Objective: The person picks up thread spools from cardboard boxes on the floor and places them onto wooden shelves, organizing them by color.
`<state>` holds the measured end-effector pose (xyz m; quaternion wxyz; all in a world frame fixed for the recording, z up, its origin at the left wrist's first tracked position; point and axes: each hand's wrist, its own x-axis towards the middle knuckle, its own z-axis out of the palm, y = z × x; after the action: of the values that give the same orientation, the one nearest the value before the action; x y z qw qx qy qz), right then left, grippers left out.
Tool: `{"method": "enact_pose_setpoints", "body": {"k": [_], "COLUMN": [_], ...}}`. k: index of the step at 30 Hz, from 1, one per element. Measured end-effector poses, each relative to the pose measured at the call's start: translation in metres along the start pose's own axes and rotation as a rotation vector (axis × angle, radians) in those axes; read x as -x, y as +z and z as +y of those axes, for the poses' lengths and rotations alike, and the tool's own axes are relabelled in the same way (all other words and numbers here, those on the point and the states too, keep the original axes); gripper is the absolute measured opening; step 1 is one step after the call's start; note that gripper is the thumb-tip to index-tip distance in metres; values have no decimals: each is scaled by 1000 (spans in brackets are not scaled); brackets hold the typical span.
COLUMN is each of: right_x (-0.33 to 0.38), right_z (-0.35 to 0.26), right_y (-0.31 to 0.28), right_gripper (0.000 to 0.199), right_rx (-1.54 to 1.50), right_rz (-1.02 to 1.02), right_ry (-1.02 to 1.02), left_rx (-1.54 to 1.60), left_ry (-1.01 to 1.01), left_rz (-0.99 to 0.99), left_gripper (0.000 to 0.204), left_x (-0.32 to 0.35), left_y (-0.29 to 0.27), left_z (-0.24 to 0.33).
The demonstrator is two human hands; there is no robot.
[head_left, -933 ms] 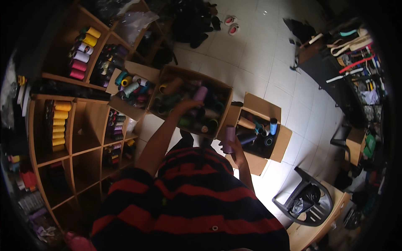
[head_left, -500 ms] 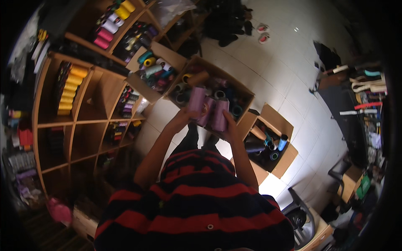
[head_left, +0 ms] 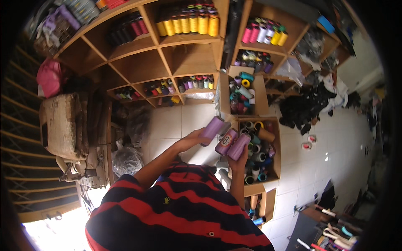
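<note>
My left hand (head_left: 191, 140) is closed round a purple thread spool (head_left: 212, 130), tilted and held apart from the others. Two more purple spools are gripped side by side in my right hand (head_left: 238, 161): one spool (head_left: 226, 141) shows a round label, and a plain-sided spool (head_left: 240, 146) lies against my palm. Just beyond my right hand is an open cardboard box (head_left: 276, 155) filled with mixed spools in white, teal, yellow and brown. Some of its contents are hidden behind my hand and the spools.
A wooden shelf unit (head_left: 165, 62) holds rows of spools, with yellow spools (head_left: 190, 24) high up. Another cardboard box (head_left: 261, 100) of spools stands by the shelves, and a third box (head_left: 270, 205) is nearer me. Dark clothing (head_left: 303, 102) lies on the floor.
My body and view have turned left toward the shelves. My left hand has moved away to the left with one purple spool, while the other two stay in my right hand.
</note>
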<state>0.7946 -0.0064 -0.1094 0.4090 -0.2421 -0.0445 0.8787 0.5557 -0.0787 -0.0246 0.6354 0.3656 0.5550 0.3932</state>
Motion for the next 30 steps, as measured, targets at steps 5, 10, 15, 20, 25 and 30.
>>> {"method": "enact_pose_setpoints", "body": {"k": [5, 10, 15, 20, 25, 30], "right_x": [-36, -56, -76, -98, -125, -139], "right_z": [50, 129, 200, 247, 263, 274], "right_y": [33, 84, 121, 141, 136, 138], "right_gripper": [48, 53, 56, 54, 58, 59], "right_rx": [74, 75, 82, 112, 137, 142], "right_rz": [-139, -179, -199, -167, -114, -164], "right_ry": [78, 170, 251, 318, 371, 433], "left_rx": [70, 58, 57, 511, 549, 429], "left_ry": [100, 135, 343, 383, 384, 326], "left_rz": [252, 593, 783, 687, 687, 748], "left_gripper": [66, 60, 49, 39, 42, 44], "left_x": [47, 92, 125, 153, 165, 171], "left_y": [-76, -175, -264, -302, -303, -301], "left_z": [-19, -37, -51, -61, -64, -65]}}
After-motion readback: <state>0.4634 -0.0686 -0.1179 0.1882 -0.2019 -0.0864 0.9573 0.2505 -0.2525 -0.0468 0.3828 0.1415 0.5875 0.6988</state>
